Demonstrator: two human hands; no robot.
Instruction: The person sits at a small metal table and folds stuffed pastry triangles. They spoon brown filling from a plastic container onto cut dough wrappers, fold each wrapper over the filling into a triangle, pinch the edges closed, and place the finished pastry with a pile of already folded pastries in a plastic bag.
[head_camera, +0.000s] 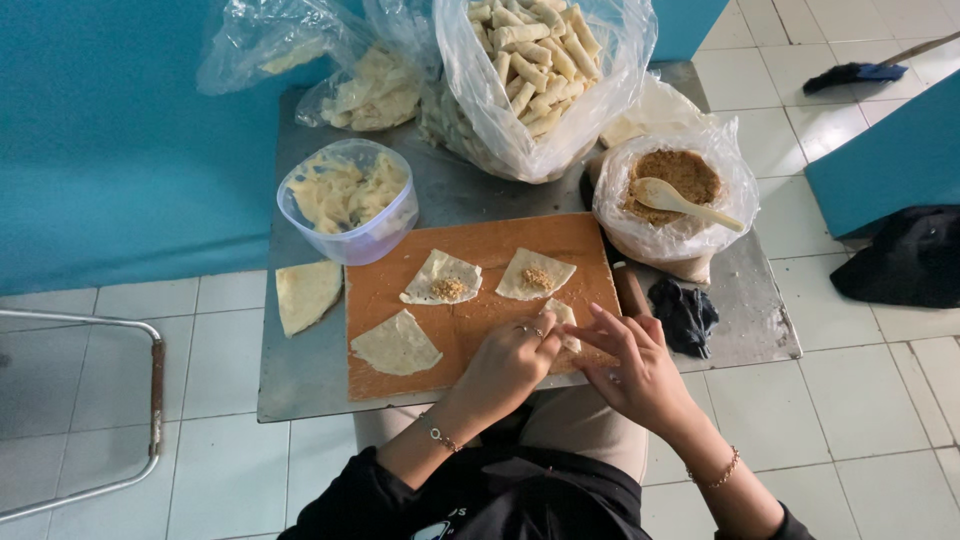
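My left hand (510, 362) and my right hand (632, 368) meet over a small rolled pastry wrapper (565, 322) at the front right of the orange board (470, 330); both sets of fingers pinch it. On the board lie two wrappers with brown filling, one (442, 280) left of the other (536, 274), and one plain wrapper (395, 345) at the front left. Another plain wrapper (306, 294) rests on the metal tabletop (300, 370) beside the board.
A clear bowl of wrappers (348, 200) stands behind the board. A big bag of finished rolls (530, 70) sits at the back. A bagged bowl of brown filling (676, 195) holds a spoon (685, 203). A dark cloth (685, 315) lies right.
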